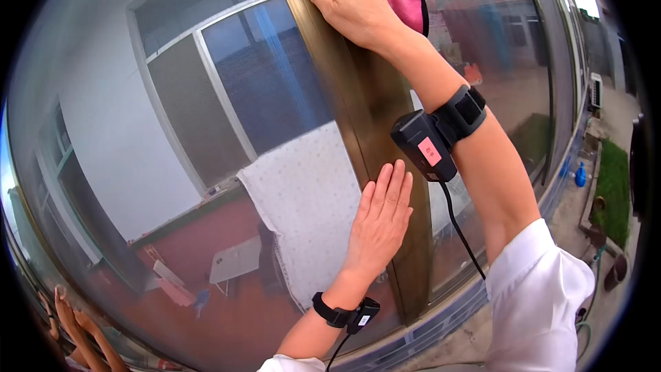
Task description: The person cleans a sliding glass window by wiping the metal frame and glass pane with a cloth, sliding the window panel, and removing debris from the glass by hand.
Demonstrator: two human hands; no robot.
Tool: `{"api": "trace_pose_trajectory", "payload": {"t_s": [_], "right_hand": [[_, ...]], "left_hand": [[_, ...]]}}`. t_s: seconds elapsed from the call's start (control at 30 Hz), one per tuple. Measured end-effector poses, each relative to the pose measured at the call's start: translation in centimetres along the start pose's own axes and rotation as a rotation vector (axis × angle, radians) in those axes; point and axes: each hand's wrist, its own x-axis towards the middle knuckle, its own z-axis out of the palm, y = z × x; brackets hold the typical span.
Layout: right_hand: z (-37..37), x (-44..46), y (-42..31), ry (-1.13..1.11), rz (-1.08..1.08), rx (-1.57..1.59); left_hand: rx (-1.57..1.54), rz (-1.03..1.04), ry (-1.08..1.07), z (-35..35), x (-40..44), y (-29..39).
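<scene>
My right hand (348, 3) is up at the top of the view, pressing a pink cloth with a black edge (405, 8) against the brown metal window frame (323, 48) and the glass beside it. Part of the cloth is hidden under the palm. Lower down, my left hand (382, 217) rests with its fingers stretched out on the same upright and holds nothing. A large glass pane (103, 186) lies left of the upright, another pane (509, 62) to its right.
Black devices (423, 145) with cables are strapped to both wrists. Behind the glass are a white patterned cloth (303, 200) and an inner window. Other forearms (69, 320) show at lower left, possibly reflected. Outside right are grass (611, 193) and a blue object (580, 175).
</scene>
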Motion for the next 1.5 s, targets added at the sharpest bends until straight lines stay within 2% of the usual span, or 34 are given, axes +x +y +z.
{"api": "trace_pose_trajectory", "payload": {"t_s": [0.03, 0.1, 0.17, 0.2, 0.27, 0.33, 0.43, 0.47, 0.5, 0.53, 0.6, 0.63, 0.67, 0.8, 0.83, 0.9, 1.1, 1.23, 1.27, 1.37, 1.47, 1.5], "right_hand": [[-1.0, -2.5, -0.3, 0.139, -0.09, -0.063], [-3.1, -8.9, -1.4, -0.026, 0.083, 0.161], [-6.5, -15.3, -3.2, -0.134, 0.158, 0.198], [-8.2, -18.6, -4.3, -0.201, 0.223, 0.212], [-11.8, -25.5, -7.5, -0.35, 0.374, 0.268], [-14.6, -32.6, -10.9, -0.443, 0.492, 0.288], [-18.2, -42.6, -16.5, -0.511, 0.723, 0.25], [-19.4, -45.4, -18.5, -0.529, 0.792, 0.231], [-20.4, -46.9, -20.0, -0.545, 0.858, 0.215], [-21.1, -48.4, -21.3, -0.557, 0.89, 0.203], [-21.2, -48.2, -22.6, -0.51, 1.124, 0.184], [-20.7, -47.3, -23.0, -0.449, 1.204, 0.194], [-20.1, -46.3, -23.2, -0.369, 1.231, 0.216], [-17.0, -39.0, -20.9, -0.279, 1.076, 0.31], [-16.6, -38.8, -20.7, -0.258, 1.08, 0.314], [-16.4, -41.5, -20.6, -0.305, 1.032, 0.297], [-19.6, -52.4, -26.8, -0.339, 1.547, 0.134], [-20.6, -56.0, -28.2, -0.268, 1.767, -0.021], [-20.5, -56.8, -28.6, -0.307, 1.796, -0.068], [-20.3, -56.9, -28.5, -0.271, 1.835, -0.052], [-20.3, -58.3, -28.7, -0.187, 2.068, -0.112], [-20.4, -58.8, -28.8, -0.108, 2.206, -0.097]], "left_hand": [[0.011, -0.006, 0.012, 0.0, 0.0, 0.0], [0.003, 0.008, 0.027, -0.3, 0.1, 0.1], [-0.188, 0.021, 0.09, -0.6, -0.2, -0.2], [-0.388, 0.001, 0.173, -0.8, -0.9, -0.7], [-0.442, 0.027, 0.384, -1.3, -1.1, -0.6], [-0.327, 0.091, 0.422, -2.5, 0.7, -0.4], [0.016, 0.164, 0.23, -1.5, 4.5, 0.4], [0.099, 0.168, 0.228, -0.2, 4.9, 0.5], [0.069, 0.174, 0.193, 0.9, 4.9, 0.6], [0.289, 0.171, 0.165, 1.9, 4.8, 0.7], [0.629, 0.174, 0.145, 3.1, 4.7, -0.2], [0.535, 0.186, 0.195, 3.4, 5.0, -0.7], [0.596, 0.212, 0.198, 3.6, 4.9, -1.0], [0.681, 0.3, 0.211, 3.8, 5.0, -2.7], [0.659, 0.293, 0.207, 3.8, 5.1, -3.0], [0.801, 0.332, 0.211, 5.0, 5.6, -4.5], [0.791, 0.211, 0.137, 5.7, 4.0, -4.9], [0.779, 0.031, 0.022, 5.5, 4.0, -4.8], [0.792, 0.002, 0.012, 5.4, 4.1, -4.4], [0.983, 0.247, 0.21, 5.1, 4.4, -2.9], [0.89, 0.337, 0.287, 4.6, 5.1, -4.9], [0.897, 0.333, 0.295, 4.2, 4.8, -5.1]]}}
